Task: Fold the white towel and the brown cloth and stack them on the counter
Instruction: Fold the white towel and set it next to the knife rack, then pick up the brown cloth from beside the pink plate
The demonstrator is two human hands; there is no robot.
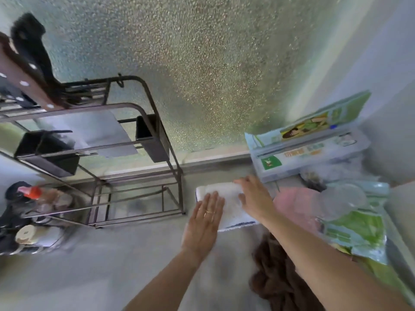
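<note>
The towel (226, 204) lies folded into a compact rectangle on the counter (112, 265), near the back edge by the frosted window (202, 75), with a blue stripe showing along its near edge. The left hand (203, 223) lies flat, palm down, fingers straight and together, on the towel's left part, gripping nothing; a ring sits on one finger. The right hand (254, 198) rests spread open on the towel's right part, fingers reaching toward its back edge and thumb on top, pressing rather than grasping. The cloth (276, 272) sits in a crumpled heap toward the counter's front right, just beside the towel's near right corner and partly under the right forearm; whether it touches the towel cannot be told. A pink cloth (294, 203) lies just to the right of the towel. Boxes (307, 151) and green packets (357, 232) crowd the right end of the counter. A metal rack (139, 176) stands at the left, by the back edge, well apart from the cloth and near the towel's left end.
</note>
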